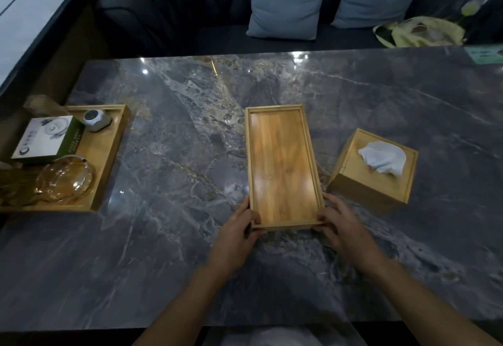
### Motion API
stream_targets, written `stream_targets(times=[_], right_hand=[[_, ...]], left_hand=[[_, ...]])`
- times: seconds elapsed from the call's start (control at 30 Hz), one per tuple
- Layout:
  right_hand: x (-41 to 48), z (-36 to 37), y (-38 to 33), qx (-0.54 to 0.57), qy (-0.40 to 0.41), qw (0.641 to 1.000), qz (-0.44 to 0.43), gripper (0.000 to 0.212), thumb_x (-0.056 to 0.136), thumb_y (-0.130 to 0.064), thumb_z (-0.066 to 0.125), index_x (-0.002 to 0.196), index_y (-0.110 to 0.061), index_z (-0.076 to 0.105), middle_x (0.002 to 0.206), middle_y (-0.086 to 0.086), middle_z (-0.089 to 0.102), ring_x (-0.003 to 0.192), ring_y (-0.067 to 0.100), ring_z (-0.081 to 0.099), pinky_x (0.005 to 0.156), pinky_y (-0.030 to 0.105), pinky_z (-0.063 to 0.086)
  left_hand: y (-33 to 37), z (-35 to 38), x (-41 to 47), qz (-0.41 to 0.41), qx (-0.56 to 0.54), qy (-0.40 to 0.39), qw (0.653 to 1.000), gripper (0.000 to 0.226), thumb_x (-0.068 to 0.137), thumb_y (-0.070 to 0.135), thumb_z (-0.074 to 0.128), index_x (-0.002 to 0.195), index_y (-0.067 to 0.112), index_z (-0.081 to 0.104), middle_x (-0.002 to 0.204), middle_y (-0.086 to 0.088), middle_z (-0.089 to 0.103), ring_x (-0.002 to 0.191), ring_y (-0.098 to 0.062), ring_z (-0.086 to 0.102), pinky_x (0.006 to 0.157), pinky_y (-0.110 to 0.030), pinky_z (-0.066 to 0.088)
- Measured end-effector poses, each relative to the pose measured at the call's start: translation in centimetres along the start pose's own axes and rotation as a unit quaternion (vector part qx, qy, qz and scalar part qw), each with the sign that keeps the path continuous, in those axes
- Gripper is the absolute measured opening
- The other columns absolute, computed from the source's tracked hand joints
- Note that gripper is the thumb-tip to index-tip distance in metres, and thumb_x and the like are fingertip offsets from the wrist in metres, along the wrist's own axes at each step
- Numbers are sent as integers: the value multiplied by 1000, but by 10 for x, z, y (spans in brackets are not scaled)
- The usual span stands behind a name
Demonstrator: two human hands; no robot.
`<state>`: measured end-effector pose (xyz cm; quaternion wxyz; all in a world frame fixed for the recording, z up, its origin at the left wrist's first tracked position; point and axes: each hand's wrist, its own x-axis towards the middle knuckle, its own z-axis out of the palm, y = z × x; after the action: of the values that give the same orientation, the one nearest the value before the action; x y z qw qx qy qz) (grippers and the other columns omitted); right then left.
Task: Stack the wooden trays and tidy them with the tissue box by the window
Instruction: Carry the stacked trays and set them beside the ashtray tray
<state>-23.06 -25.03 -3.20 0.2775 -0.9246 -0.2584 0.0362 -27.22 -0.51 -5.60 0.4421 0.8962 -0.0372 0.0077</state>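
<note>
On the dark marble tabletop (174, 171), right in front of you, sit the wooden trays (283, 167), one inside the other. Only a thin second edge shows at the far end. Your left hand (236, 232) is clamped on the near left corner. Your right hand (341, 223) is clamped on the near right corner. The tissue box (373, 167) stands just beside the trays, on the right, not touching them. The window (19, 0) is far off on the left, past a big tray (109, 155) full of things. If you lift by the near end only, the stack could tip and the top tray could slide off. Push too fast and you could bump that big tray.
</note>
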Motion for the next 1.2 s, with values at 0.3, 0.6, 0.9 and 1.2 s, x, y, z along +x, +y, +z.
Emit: stream_targets(times=[0.3, 0.6, 0.9, 1.2], right_hand=[[-2, 11, 10, 75, -46, 982, 165, 50, 81, -12, 65, 120, -23, 36, 118, 12, 60, 102, 26, 59, 84, 40, 49], [-5, 12, 6, 28, -42, 987, 151, 49, 86, -15, 58, 129, -13, 34, 101, 22, 69, 80, 38, 66, 65, 42, 53], [-8, 9, 4, 26, -50, 986, 155, 58, 89, -19, 53, 139, -17, 22, 91, 18, 73, 71, 32, 68, 61, 41, 56], [2, -3, 7, 447, 46, 831, 328, 50, 87, -13, 57, 134, -22, 44, 135, 0, 50, 123, 17, 48, 102, 37, 39]], left_hand=[[4, 1, -3, -10, 22, -14, 1000, 27, 78, -2, 61, 85, 19, 46, 151, -4, 32, 114, -24, 55, 72, -15, 36], [3, 2, -3, -3, 31, -20, 999, 31, 79, -1, 60, 87, 23, 43, 146, -9, 39, 110, -26, 57, 73, -27, 44], [0, 4, -6, -36, -7, -16, 999, 41, 80, 1, 60, 99, 35, 45, 133, -15, 52, 111, -24, 57, 83, -21, 45], [7, -19, 4, -218, -324, 86, 917, 49, 82, 43, 54, 128, 32, 43, 141, 3, 45, 121, 1, 45, 95, -9, 39]])
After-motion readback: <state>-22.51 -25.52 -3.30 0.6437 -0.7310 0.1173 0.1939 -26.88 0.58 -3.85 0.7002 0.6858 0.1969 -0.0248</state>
